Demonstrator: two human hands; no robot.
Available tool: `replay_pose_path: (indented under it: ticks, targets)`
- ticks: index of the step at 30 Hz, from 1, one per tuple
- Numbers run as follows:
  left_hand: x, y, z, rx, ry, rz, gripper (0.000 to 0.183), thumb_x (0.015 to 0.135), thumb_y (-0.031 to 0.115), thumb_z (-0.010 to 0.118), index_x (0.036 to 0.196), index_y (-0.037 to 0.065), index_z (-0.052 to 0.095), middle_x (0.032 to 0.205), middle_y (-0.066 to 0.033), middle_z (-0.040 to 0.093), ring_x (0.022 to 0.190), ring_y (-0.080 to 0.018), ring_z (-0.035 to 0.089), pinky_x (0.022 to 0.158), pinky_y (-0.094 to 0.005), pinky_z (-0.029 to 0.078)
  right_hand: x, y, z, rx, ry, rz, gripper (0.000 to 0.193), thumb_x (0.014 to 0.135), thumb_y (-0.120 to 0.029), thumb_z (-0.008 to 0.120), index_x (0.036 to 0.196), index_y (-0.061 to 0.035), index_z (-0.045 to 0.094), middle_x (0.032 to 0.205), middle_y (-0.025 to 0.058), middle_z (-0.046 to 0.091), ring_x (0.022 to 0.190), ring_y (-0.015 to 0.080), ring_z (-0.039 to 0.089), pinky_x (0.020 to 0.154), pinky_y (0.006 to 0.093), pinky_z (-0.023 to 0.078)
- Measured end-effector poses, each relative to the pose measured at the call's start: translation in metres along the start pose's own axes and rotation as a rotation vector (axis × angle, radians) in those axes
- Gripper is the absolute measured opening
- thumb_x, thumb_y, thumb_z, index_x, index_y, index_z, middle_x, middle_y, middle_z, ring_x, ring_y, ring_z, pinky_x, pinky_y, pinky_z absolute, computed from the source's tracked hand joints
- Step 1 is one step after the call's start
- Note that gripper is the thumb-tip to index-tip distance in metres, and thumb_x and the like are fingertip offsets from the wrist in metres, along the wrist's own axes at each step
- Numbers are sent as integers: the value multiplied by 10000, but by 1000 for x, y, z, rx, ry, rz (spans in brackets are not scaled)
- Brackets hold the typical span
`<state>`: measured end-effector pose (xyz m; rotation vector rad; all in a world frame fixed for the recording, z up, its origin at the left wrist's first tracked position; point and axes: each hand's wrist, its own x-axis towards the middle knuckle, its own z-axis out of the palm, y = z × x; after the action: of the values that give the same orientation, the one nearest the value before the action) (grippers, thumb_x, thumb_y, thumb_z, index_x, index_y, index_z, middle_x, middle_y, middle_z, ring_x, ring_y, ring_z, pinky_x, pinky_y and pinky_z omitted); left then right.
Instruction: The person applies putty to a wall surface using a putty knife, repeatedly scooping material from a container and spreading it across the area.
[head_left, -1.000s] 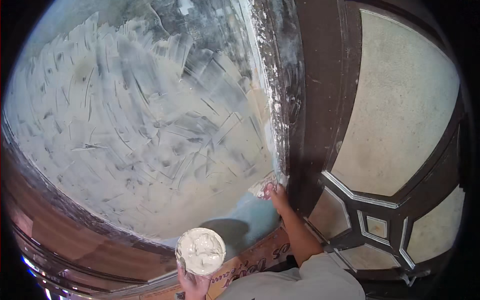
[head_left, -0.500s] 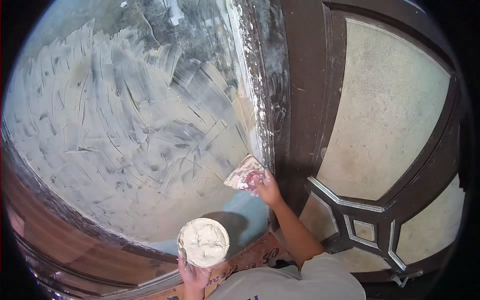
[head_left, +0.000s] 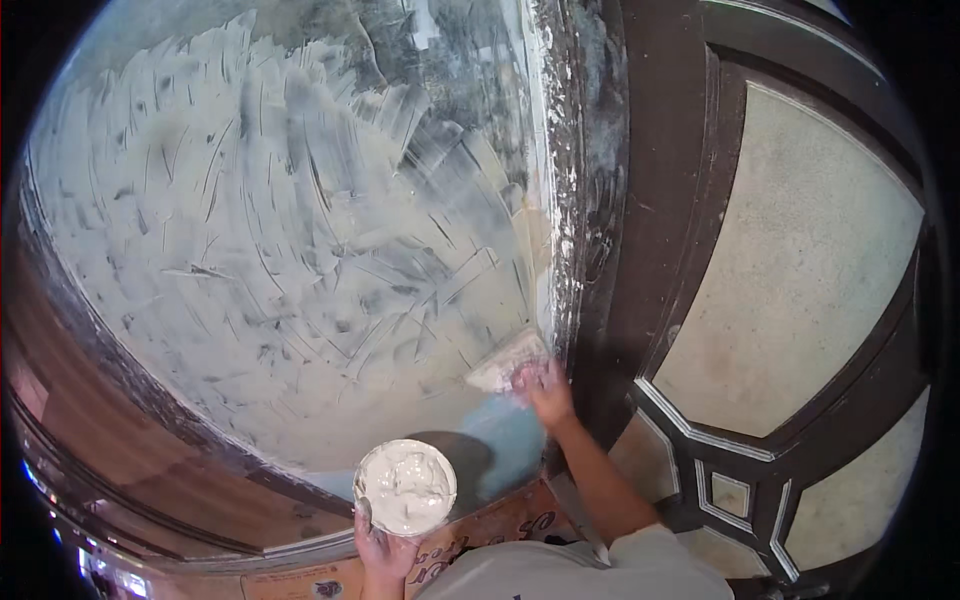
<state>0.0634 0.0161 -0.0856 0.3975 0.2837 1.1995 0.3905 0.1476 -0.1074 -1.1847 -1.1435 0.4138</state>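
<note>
Grips a smeared, triangular putty spreader in the tightly curled right hand, at the coated wall's lower right. Holds a round tub of cream putty in the left hand, half-open, cupped around its near side.

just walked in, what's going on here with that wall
A person is at a wall with both hands busy. The left hand holds up a round tub of creamy off-white paste. The right hand grips a flat, paste-smeared spreader at the wall's lower right, near the flaking edge. Streaky paste covers much of the wall, with dark patches showing through; a pale blue patch below the spreader is bare.
</note>
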Motion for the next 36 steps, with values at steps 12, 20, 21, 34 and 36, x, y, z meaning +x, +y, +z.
replay_pose_path:
  ticks: [12, 20, 21, 34, 36]
  targets:
    - [-7, 3, 16, -172, 30, -12, 765, 966, 530, 460, 1579, 168, 179, 1610, -195, 201, 1417, -493, 299, 988, -756, 394, 82, -117, 19, -159, -14, -113, 324, 916, -248, 704, 1078, 15, 608, 959, 171, 708, 872, 257, 694, 762, 379, 520]
    - [-17, 11, 10, 11, -1, -3, 791, 955, 546, 482, 1572, 144, 193, 1590, -202, 248, 1390, -478, 358, 985, -708, 444, -69, 68, -4, 268, -34, 484, 358, 975, -250, 614, 1247, -18, 589, 1074, 70, 657, 929, 164, 628, 775, 312, 515]
    - [-18, 12, 8, 7, 2, 6, 791, 955, 546, 482, 1572, 144, 193, 1590, -202, 248, 1390, -478, 358, 985, -708, 444, -69, 51, -7, 314, -75, 565, 380, 976, -243, 609, 1286, -27, 564, 1091, 75, 646, 946, 153, 614, 774, 310, 515]
    - [-46, 30, -11, -157, -63, -9, 798, 966, 550, 459, 1586, 164, 138, 1620, -187, 174, 1445, -468, 260, 1053, -730, 350, 37, -103, 82, 14, 85, -103, 201, 959, -159, 645, 1065, -2, 577, 860, 75, 653, 622, 121, 572, 526, 289, 466]
    - [-53, 38, -4, -32, -92, -6, 796, 960, 539, 476, 1582, 159, 159, 1617, -187, 185, 1448, -454, 264, 1060, -715, 358, -6, -4, 76, -137, 187, -189, 237, 966, -191, 631, 1108, -6, 591, 893, 67, 649, 723, 149, 598, 548, 315, 485]
